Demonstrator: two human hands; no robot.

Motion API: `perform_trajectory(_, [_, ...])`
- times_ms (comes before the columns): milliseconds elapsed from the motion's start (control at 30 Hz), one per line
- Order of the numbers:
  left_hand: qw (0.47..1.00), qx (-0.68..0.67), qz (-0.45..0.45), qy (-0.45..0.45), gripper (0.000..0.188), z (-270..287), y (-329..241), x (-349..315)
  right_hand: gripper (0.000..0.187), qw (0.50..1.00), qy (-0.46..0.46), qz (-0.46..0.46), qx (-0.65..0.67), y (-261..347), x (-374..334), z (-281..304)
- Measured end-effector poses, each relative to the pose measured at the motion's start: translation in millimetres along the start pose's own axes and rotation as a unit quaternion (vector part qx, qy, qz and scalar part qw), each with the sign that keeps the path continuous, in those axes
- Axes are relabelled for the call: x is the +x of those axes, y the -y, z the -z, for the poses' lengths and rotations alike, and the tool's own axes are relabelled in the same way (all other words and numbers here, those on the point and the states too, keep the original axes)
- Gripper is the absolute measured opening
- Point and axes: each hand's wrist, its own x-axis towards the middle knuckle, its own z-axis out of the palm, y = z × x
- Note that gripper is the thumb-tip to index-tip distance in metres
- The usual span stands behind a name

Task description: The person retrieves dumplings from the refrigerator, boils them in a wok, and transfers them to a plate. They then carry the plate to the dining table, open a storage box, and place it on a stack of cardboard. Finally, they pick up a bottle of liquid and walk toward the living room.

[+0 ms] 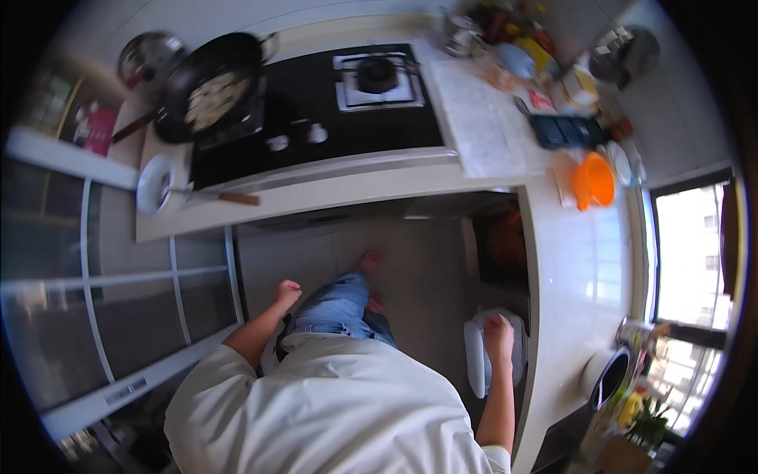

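Note:
Away from the counter, my left hand [289, 292] hangs beside my hip with its fingers curled in and nothing visible in them. My right hand [498, 338] is also closed, in a loose fist, and appears above a pale bin [478, 355]; whether it touches the bin I cannot tell. A black wok [175, 103] with pale sliced food [215, 101] in it stands on the left burner of the black gas stove [292, 110]. In front of it, on the counter's left end, are a white bowl [155, 183] and a wooden-handled utensil [238, 199], its head inside the bowl.
A white counter [576, 268] runs along the front and right. It holds an orange container [592, 182], a dark tray [567, 131], and several jars and bottles at the back right. A round white appliance [606, 373] and plants [651, 426] are near the window. A framed glass door [130, 276] stands left.

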Motion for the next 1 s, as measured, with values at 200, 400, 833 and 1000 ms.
perform_trajectory(200, [0.965, -0.163, 0.202, -0.037, 0.02, 82, 151, -65, 0.015, 0.95, 0.226, 0.169, 0.133, 193, 67, -79])
perform_trajectory(400, [0.913, -0.311, 0.265, 0.015, 0.028, 121, 215, -109, 0.024, 0.95, 0.185, 0.244, 0.069, 420, 148, -172])
perform_trajectory(833, [0.791, -0.555, 0.257, 0.025, 0.027, 249, 389, -81, 0.056, 0.907, 0.318, 0.069, -0.269, 571, 230, -249])
perform_trajectory(1000, [0.864, -0.458, 0.192, -0.086, 0.02, 287, 300, -25, 0.043, 0.86, 0.22, 0.338, -0.313, 567, 146, -262])
